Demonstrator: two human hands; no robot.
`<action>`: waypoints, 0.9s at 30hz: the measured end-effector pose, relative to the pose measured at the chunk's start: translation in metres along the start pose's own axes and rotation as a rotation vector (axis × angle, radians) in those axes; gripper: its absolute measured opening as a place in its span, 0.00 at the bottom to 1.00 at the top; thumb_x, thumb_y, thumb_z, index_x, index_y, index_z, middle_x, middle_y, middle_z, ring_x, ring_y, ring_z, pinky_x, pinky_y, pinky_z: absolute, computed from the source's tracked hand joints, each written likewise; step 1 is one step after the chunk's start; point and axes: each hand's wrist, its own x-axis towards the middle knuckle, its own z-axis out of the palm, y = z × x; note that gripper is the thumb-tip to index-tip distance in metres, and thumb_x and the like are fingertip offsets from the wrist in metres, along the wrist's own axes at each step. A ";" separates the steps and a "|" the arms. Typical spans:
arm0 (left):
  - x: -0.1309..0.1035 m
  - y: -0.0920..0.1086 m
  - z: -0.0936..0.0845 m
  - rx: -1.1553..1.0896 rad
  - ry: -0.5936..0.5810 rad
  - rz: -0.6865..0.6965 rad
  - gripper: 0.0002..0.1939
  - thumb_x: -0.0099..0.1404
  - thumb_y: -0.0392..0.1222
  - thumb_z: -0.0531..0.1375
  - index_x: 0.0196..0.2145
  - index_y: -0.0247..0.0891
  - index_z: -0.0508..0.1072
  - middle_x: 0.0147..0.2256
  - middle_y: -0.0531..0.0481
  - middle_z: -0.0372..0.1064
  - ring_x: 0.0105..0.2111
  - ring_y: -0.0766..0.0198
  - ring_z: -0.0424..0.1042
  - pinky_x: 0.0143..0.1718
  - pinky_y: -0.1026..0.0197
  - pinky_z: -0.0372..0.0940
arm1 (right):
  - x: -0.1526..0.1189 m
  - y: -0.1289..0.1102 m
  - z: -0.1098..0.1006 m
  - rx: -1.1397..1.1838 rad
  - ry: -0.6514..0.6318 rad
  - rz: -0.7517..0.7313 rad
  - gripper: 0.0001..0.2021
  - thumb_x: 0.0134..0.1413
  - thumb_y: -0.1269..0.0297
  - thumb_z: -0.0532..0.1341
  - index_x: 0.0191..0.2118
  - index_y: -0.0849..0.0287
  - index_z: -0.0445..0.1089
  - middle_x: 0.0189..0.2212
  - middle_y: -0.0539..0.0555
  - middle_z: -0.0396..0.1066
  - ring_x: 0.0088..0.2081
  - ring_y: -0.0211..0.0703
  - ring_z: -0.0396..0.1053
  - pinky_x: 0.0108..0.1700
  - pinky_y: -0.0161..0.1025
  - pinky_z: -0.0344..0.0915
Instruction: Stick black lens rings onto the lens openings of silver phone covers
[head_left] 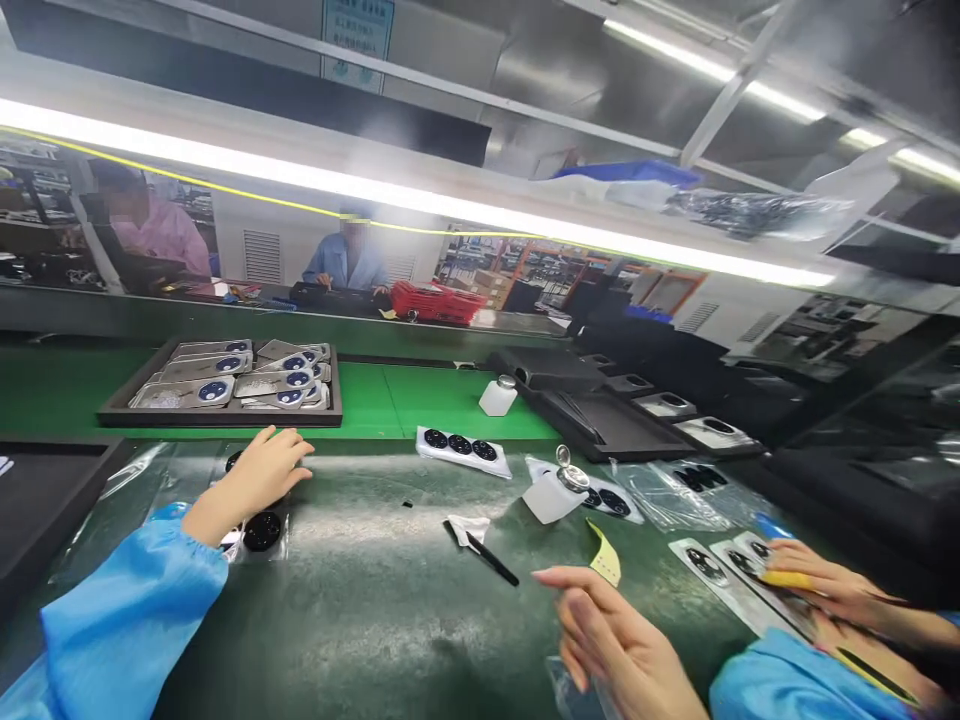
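My left hand [259,480] is over the left of the bench, fingers stretched out and apart, with nothing in it. Under and beside it lie clear plastic bags with round black discs [262,531], partly hidden by my wrist. At the front right, my right hand [622,640] has its index finger extended and the others loosely bent; I see nothing gripped. A piece of clear plastic [581,690] shows below it. Close to its fingertip lie a black stick-like tool [491,558] with a small white cloth [472,527] and a curved yellow strip [604,555].
A tray [221,421] of camera-cover plates stands at back left. White bottles [551,495] and strips of black discs [463,452] are mid-bench. Dark trays [622,430] stand right. A co-worker's hands [832,590] handle similar strips [720,580] at the right.
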 end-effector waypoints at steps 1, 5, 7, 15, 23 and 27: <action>0.009 0.014 0.000 0.002 -0.021 0.020 0.13 0.70 0.44 0.57 0.49 0.39 0.72 0.49 0.43 0.71 0.53 0.52 0.68 0.62 0.40 0.53 | 0.011 -0.001 0.007 0.011 -0.055 -0.010 0.26 0.51 0.37 0.63 0.42 0.57 0.69 0.18 0.42 0.51 0.18 0.34 0.53 0.23 0.35 0.54; 0.053 0.066 0.008 -0.018 -0.117 0.092 0.16 0.70 0.48 0.59 0.50 0.37 0.71 0.48 0.45 0.71 0.48 0.56 0.71 0.53 0.44 0.65 | 0.050 0.008 0.043 -0.003 -0.267 -0.108 0.24 0.51 0.40 0.64 0.41 0.56 0.68 0.27 0.46 0.63 0.27 0.38 0.65 0.32 0.37 0.64; 0.079 0.085 0.016 -0.033 -0.151 0.103 0.15 0.70 0.48 0.59 0.50 0.37 0.71 0.49 0.45 0.70 0.46 0.57 0.72 0.49 0.47 0.68 | 0.065 0.019 0.061 0.008 -0.335 -0.125 0.21 0.51 0.42 0.65 0.37 0.56 0.66 0.26 0.45 0.62 0.25 0.35 0.64 0.31 0.35 0.63; 0.171 0.116 0.054 -0.060 -0.088 0.015 0.18 0.69 0.46 0.59 0.53 0.38 0.69 0.53 0.43 0.67 0.49 0.54 0.70 0.50 0.46 0.68 | 0.093 0.077 0.103 0.041 -0.375 -0.162 0.15 0.55 0.50 0.59 0.41 0.54 0.62 0.35 0.50 0.65 0.31 0.39 0.67 0.26 0.33 0.65; 0.209 0.124 0.075 -0.058 -0.106 0.037 0.18 0.69 0.47 0.60 0.53 0.37 0.69 0.53 0.43 0.67 0.50 0.54 0.70 0.50 0.45 0.68 | 0.096 0.080 0.099 -0.124 -0.472 -0.248 0.10 0.56 0.68 0.56 0.43 0.57 0.68 0.32 0.49 0.70 0.30 0.39 0.69 0.36 0.37 0.65; 0.211 0.128 0.074 -0.034 -0.107 0.053 0.17 0.69 0.47 0.60 0.52 0.37 0.69 0.53 0.43 0.67 0.50 0.54 0.70 0.50 0.45 0.68 | 0.097 0.077 0.100 -0.218 -0.456 -0.289 0.11 0.52 0.73 0.57 0.40 0.56 0.71 0.30 0.48 0.71 0.31 0.40 0.69 0.35 0.35 0.63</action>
